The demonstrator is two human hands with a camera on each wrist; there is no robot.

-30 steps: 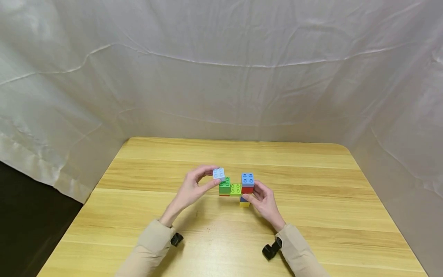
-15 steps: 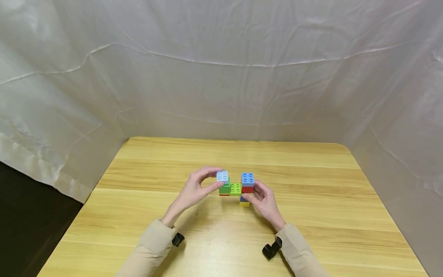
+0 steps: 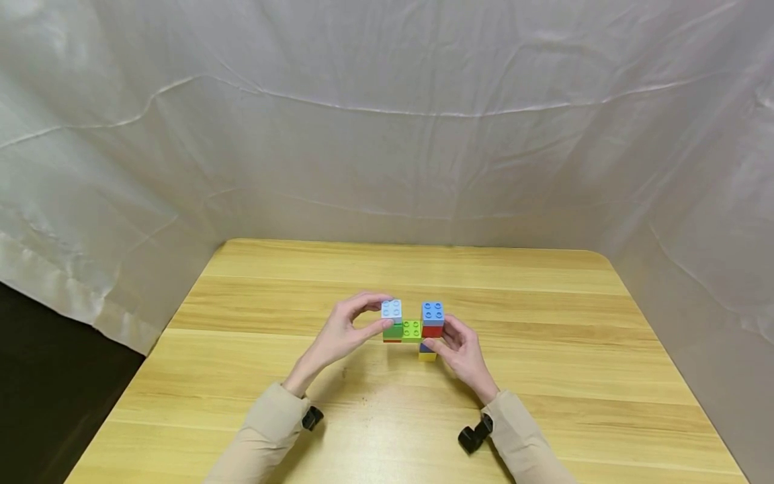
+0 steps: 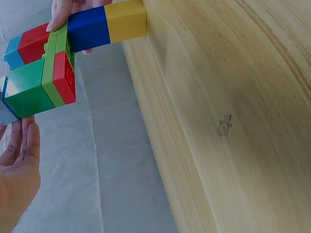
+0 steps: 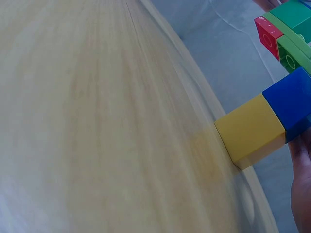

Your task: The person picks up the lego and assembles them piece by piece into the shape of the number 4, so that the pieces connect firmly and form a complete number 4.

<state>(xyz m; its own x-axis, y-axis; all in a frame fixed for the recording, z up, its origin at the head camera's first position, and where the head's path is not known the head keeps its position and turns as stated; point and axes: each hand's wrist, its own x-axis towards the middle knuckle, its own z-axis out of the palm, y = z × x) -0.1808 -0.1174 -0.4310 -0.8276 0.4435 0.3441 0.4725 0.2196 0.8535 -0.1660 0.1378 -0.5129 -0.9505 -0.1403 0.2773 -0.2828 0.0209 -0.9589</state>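
In the head view my left hand (image 3: pixel 345 333) pinches a light blue brick (image 3: pixel 391 310) between thumb and fingers, directly over a green brick (image 4: pixel 31 87). The two line up; whether the studs are fully pressed in I cannot tell. The green brick sits on one end of a lime green piece (image 3: pixel 412 330), with a small red brick (image 4: pixel 64 77) beneath that end. My right hand (image 3: pixel 462 356) grips the column at the other end. That column has a blue brick (image 3: pixel 432 313) on top, then red (image 3: pixel 432 331), with dark blue (image 4: pixel 88 29) and yellow (image 4: pixel 127 22) below the lime piece.
The yellow brick stands on the wooden table (image 3: pixel 544 323); the left-hand end of the build overhangs it in the air. A pale grey curtain (image 3: pixel 387 134) hangs behind and beside the table. Black wrist cameras (image 3: pixel 474 435) sit at both cuffs.
My left hand has carried the light blue brick a little to the right and down, from offset above the green brick to squarely over it. The right hand keeps its place on the column.
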